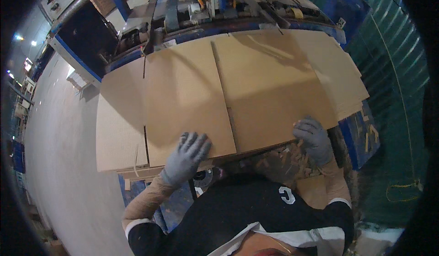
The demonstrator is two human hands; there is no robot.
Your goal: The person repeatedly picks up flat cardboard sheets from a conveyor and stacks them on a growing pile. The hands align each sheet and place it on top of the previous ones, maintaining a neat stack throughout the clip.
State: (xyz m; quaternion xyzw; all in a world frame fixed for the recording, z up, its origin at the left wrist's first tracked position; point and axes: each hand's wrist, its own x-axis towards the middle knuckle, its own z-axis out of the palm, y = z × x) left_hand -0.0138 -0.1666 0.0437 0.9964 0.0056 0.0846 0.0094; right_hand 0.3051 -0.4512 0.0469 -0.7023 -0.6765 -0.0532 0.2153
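Observation:
A wide brown cardboard sheet (183, 96), slotted and creased into panels, lies on top of a stack in front of me. My left hand (186, 157), in a grey glove, rests on its near left part with the fingers spread flat. At the near right edge is my right hand (313, 139), gloved alike. Its fingers bend over the sheet's edge, close together, with the thumb by the rim; its underside is hidden. Beneath the top sheet, edges of more cardboard (151, 171) show at the near left.
Behind the sheet stands a blue machine (196, 13) with rollers and belts; its control panel (64, 0) is at far left. Cardboard scraps (279, 162) lie below the near edge. A green corrugated wall (393, 96) rises on the right. Grey floor (64, 132) extends on the left.

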